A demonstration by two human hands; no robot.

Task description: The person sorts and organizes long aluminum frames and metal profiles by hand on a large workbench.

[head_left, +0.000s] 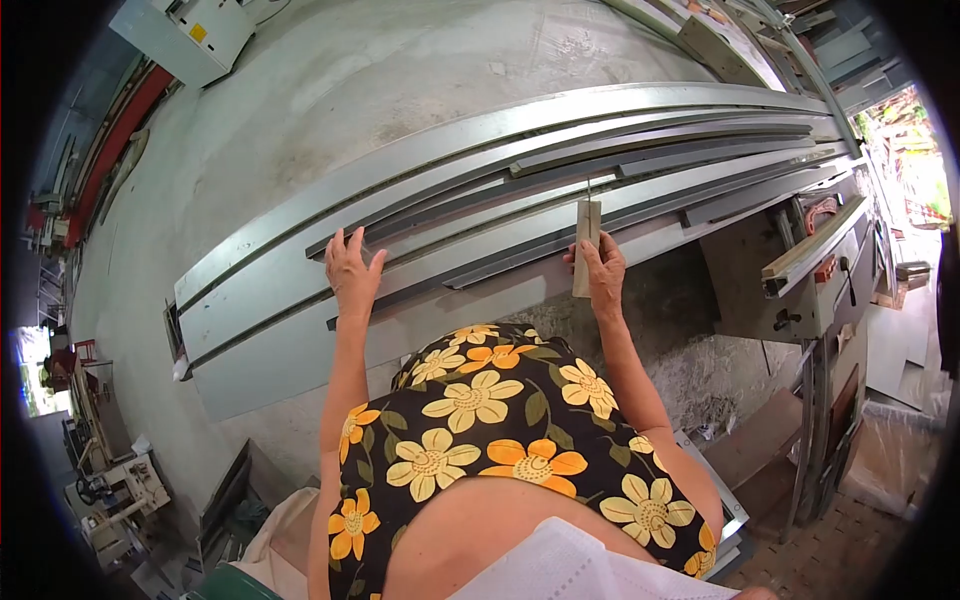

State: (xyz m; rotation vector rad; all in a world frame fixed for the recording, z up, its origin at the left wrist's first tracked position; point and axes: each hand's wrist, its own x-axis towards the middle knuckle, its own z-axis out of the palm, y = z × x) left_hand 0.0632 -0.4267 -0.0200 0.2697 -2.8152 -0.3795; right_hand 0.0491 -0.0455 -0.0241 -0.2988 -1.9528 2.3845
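My right hand (604,272) grips a flat, narrow, tan-grey strip (588,225), with thumb on its face and fingers behind. A thin, dark, needle-like tip (589,186) sticks out past its far end. On the left, my left hand (352,270) has its fingers and thumb apart, fingertips right at the near-left end of a long dark grey metal strip (420,212). Another long dark strip (480,268) runs between my hands, below the tan one's tip. Both lie along a long silvery metal table (255,275) with slots.
More long grey strips (700,152) lie across the table's right half. A bench (830,255) with a wooden rail and clamps stands at right. A white cabinet (190,40) is at upper left, a sewing-machine-like device (125,490) at lower left. Concrete floor (300,110) extends beyond the table.
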